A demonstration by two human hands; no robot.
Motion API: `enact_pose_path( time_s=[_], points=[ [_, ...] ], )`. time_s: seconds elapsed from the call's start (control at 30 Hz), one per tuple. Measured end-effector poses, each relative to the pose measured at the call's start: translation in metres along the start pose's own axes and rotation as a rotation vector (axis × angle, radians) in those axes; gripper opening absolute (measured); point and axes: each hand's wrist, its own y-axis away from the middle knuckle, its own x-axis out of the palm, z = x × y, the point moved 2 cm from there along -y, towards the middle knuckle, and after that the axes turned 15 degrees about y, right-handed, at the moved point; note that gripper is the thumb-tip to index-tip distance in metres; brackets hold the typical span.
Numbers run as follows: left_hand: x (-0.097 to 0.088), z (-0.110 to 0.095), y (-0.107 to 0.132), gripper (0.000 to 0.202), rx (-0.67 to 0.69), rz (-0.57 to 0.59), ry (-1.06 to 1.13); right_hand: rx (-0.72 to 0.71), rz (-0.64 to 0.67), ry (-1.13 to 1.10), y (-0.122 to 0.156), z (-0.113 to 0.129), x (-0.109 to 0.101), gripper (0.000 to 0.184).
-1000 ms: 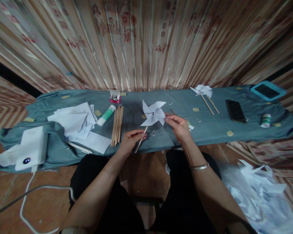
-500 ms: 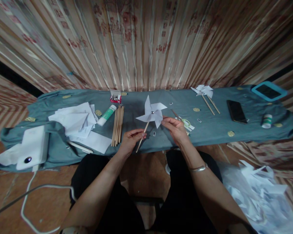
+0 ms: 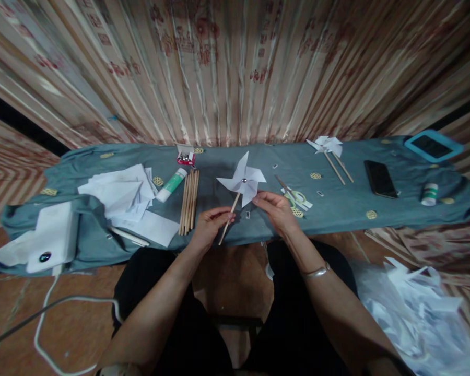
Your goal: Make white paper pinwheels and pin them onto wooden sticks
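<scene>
A white paper pinwheel [image 3: 249,175] with a shiny pin at its centre is held up over the front middle of the table. Its thin wooden stick is pinched between the thumb and fingers of my left hand [image 3: 208,225]. My right hand [image 3: 278,211] has its thumb and forefinger closed at the tip of the lower right blade. To the left of my left hand lies a row of several wooden sticks [image 3: 188,202]. Scissors [image 3: 295,196] with light green handles rest on paper scraps just beyond my right hand.
Paper sheets [image 3: 113,188], a glue stick [image 3: 172,185] and a red box of pins [image 3: 185,156] lie left. Toward the right are two pinwheels [image 3: 329,145], a phone [image 3: 379,178], another glue stick [image 3: 430,194] and a blue-framed tablet [image 3: 434,145]. A plastic bag of paper [image 3: 419,313] stands lower right.
The pinwheel's blades have turned slightly clockwise. My right hand has moved a little left along with the blade, uncovering more of the scissors. My left hand stays on the stick.
</scene>
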Motion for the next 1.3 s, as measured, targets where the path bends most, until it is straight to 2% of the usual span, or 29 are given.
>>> enact_pose_path(
  time_s=[0.77,1.3],
  points=[
    [0.000,-0.001,0.001,0.037,0.012,0.024,0.020,-0.011,0.075,-0.008,0.000,0.001,0.025,0.027],
    [-0.003,0.000,0.000,0.038,0.013,0.017,0.052,-0.023,0.015,0.058,-0.002,0.000,0.047,0.024]
  ],
)
